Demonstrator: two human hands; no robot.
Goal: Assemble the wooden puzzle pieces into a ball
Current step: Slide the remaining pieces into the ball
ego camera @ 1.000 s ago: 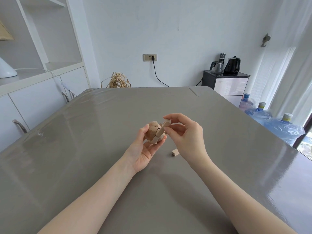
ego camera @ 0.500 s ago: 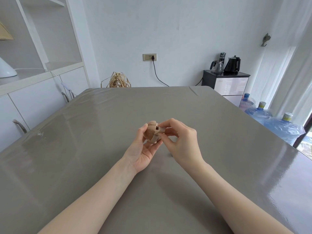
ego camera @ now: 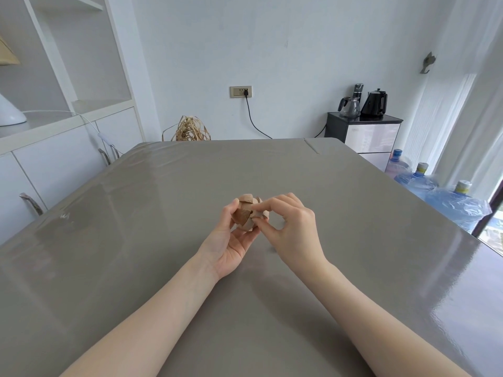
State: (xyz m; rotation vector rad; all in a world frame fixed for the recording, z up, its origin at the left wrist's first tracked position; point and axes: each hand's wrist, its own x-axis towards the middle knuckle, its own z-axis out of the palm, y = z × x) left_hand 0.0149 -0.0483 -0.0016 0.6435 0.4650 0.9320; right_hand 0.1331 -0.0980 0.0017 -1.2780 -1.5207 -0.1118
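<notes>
A partly built wooden ball [ego camera: 245, 214] of light and darker brown pieces sits in the fingertips of my left hand [ego camera: 230, 240], held just above the grey table [ego camera: 163, 227]. My right hand [ego camera: 292, 227] pinches a light wooden piece [ego camera: 260, 213] against the ball's right side, thumb and forefinger closed on it. A loose piece seen earlier on the table is hidden behind my right hand.
White cabinets and shelves [ego camera: 62, 148] stand to the left. A dark side cabinet [ego camera: 364, 137] with kettles sits at the back right, with several blue water bottles [ego camera: 435, 191] on the floor beside the table's right edge.
My right hand has moved left and pressed the piece it held into the ball's right side. The loose piece on the table is now covered by that hand.
</notes>
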